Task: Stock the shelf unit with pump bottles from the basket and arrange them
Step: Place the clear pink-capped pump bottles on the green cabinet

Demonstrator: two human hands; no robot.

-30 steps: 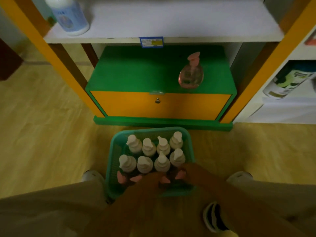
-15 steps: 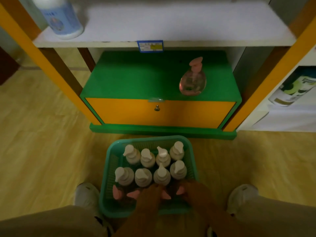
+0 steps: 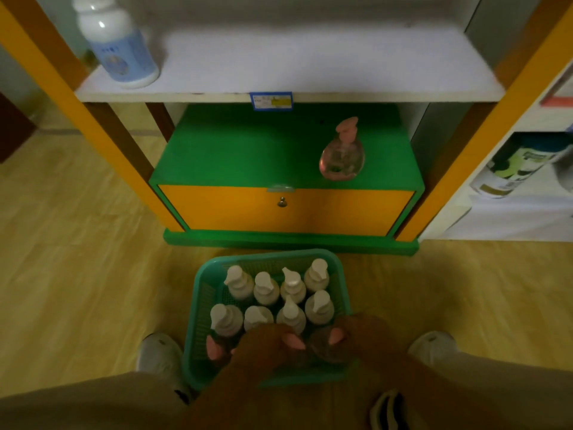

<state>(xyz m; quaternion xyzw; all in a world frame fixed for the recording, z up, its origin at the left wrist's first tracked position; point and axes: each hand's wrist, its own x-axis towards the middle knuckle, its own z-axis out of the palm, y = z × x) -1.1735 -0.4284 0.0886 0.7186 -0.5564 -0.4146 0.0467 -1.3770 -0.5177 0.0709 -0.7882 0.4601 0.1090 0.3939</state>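
While both hands are reaching into the basket (image 3: 198, 293) at my feet, my left hand (image 3: 263, 346) and right hand (image 3: 356, 332) are each closing around an upright pink-capped pump bottle (image 3: 333, 346), the shelf unit (image 3: 279, 150) lying straight ahead.

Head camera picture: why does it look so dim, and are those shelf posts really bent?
Head view: the light is low, so both hands in the teal plastic basket show as dark, soft shapes; the wide-angle lens splays the orange shelf posts outward; one glare spot sits on the white blue-labelled bottle.
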